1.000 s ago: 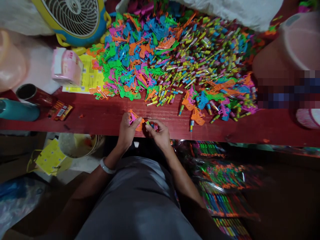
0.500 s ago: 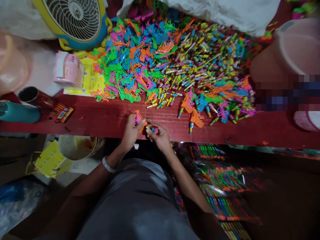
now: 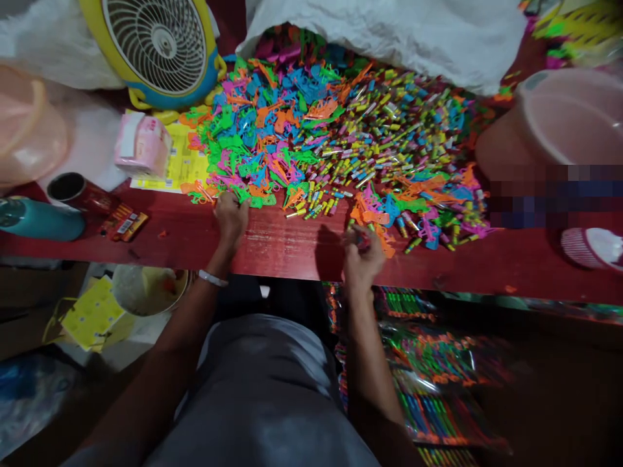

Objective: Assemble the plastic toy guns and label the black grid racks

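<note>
My left hand (image 3: 231, 219) reaches to the front left edge of a heap of small plastic pieces (image 3: 253, 130) in green, orange, pink and blue. Its thumb and fingers are apart at the pieces there, and I see nothing held. My right hand (image 3: 363, 256) is curled at the front of a smaller group of orange pieces and tubes (image 3: 374, 217). A bit of red and blue shows inside its fingers, too small to name. Between the hands, nearer the heap, lie short printed tubes (image 3: 321, 201), yellow, blue and pink. Many more tubes (image 3: 389, 123) form the heap's right side.
A fan (image 3: 163, 48), a pink tissue pack (image 3: 143, 144), a teal bottle (image 3: 43, 219) and a dark red can (image 3: 73, 189) stand left. A pink bucket (image 3: 501, 139) stands right, a white sack (image 3: 389, 39) behind. Packed bags (image 3: 438, 357) lie below the table edge.
My hands were together at the table's front edge with an orange and pink piece and tubes. They have parted: left to the heap's edge, right over to the orange pieces.
</note>
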A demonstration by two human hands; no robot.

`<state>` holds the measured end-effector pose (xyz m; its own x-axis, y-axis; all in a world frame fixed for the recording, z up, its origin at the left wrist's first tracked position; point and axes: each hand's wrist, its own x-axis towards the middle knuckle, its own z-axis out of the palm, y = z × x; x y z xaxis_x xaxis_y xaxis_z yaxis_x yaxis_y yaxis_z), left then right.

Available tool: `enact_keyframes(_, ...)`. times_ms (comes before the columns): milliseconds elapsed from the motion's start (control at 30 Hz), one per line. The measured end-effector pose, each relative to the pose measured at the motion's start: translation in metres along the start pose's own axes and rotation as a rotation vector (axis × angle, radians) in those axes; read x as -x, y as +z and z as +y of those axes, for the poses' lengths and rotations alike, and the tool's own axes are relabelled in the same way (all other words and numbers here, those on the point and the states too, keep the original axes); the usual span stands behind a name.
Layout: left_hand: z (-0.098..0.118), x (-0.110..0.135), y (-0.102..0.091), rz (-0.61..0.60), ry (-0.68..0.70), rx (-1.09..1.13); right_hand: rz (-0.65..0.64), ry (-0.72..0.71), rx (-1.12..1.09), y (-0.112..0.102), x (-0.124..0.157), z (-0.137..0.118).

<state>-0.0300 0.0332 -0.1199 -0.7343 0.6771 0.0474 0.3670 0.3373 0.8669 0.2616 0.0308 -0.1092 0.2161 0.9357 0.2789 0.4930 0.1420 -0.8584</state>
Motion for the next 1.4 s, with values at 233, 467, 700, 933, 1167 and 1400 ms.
enact_keyframes(233, 0.011, 0.071, -0.023, -0.441, -0.074, 0.488, -0.469, 0.001, -0.276, 0.064, 0.039, -0.032)
enact_keyframes(467, 0.015, 0.102, -0.029, -0.550, -0.266, 0.583, -0.647, -0.329, -0.126, 0.054, 0.056, -0.037)
enact_keyframes(700, 0.019, 0.101, -0.033, -0.500, -0.290, 0.559, -0.639, -0.056, -0.169, 0.043, 0.046, -0.040)
enact_keyframes(933, 0.026, 0.107, -0.038, -0.571, -0.219, 0.497, -0.680, 0.080, -0.269, 0.046, 0.044, -0.040)
enact_keyframes(1167, 0.029, 0.106, -0.039, -0.570, -0.209, 0.429, -0.640, 0.040, -0.269, 0.046, 0.044, -0.042)
enact_keyframes(1400, 0.027, 0.110, -0.032, -0.501, -0.243, 0.444, -0.555, 0.020, -0.231, 0.049, 0.053, -0.043)
